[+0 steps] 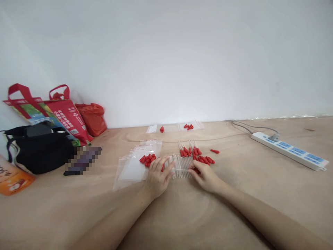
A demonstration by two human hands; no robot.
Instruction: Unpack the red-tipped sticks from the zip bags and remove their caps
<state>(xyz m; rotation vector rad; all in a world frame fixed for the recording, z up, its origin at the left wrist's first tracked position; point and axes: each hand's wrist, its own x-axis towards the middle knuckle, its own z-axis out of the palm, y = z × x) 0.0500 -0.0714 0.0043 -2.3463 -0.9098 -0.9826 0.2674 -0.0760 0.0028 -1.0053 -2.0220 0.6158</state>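
Several clear glass dropper tubes lie side by side in a row between my two hands. My left hand is at the row's left end, its fingers curled and thumb near the index fingertip; what they hold is not clear. A bit of red shows between those fingers. At the right end, my right hand pinches a thin glass tube, which points left across the row toward the left fingertips. Loose red rubber bulbs lie beyond my left hand. Behind the row are droppers with red bulbs fitted.
Clear zip bags lie left of my left hand. Farther back sits a bag with red bulbs. A power strip with a plugged-in cable is at the right. Shopping bags and a black bag stand at the left.
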